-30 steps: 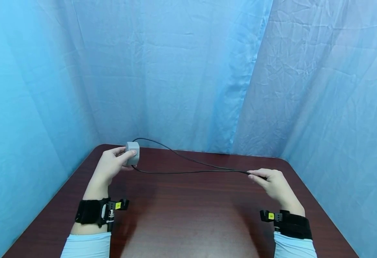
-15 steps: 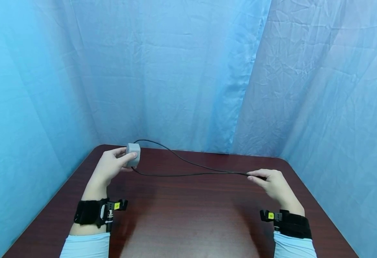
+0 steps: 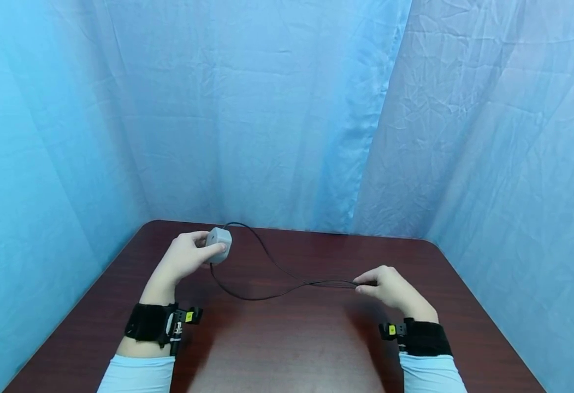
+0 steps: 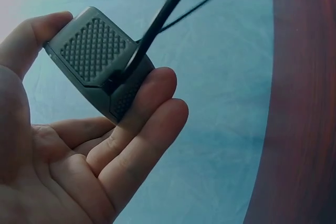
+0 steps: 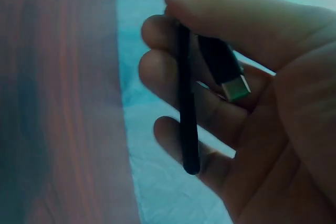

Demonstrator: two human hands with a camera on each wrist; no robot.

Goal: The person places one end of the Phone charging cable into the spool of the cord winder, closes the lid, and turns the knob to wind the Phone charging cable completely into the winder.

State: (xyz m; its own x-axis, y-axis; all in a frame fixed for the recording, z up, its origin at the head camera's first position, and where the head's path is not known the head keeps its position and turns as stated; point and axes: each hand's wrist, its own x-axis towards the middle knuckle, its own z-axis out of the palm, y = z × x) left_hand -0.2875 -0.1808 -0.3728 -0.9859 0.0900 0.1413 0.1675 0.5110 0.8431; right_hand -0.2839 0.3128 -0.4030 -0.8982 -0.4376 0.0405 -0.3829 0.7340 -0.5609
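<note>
The table [image 3: 287, 344] runs back to a nearly straight far edge with rounded corners; blue curtains [image 3: 267, 120] rise behind it and on both sides. The box [image 3: 221, 238] is held up, tilted, left of middle and near that far edge as the head view shows it. A wide stretch of wood lies between the forearms. There is one box, joined to two strands of cord [image 3: 262, 299]. The left hand [image 3: 183, 256] pinches the box between thumb and fingers; the right hand [image 3: 390, 285], well apart, pinches both strands, which bow out and cross just short of it. The box is grey and blocky, with a diamond-textured face. By the right fingers show one black plug [image 5: 218, 59] with a flat metal tip and one slim, round-ended piece [image 5: 189, 129], too dark to identify. The wood is red-brown, the curtains creased cloth.
</note>
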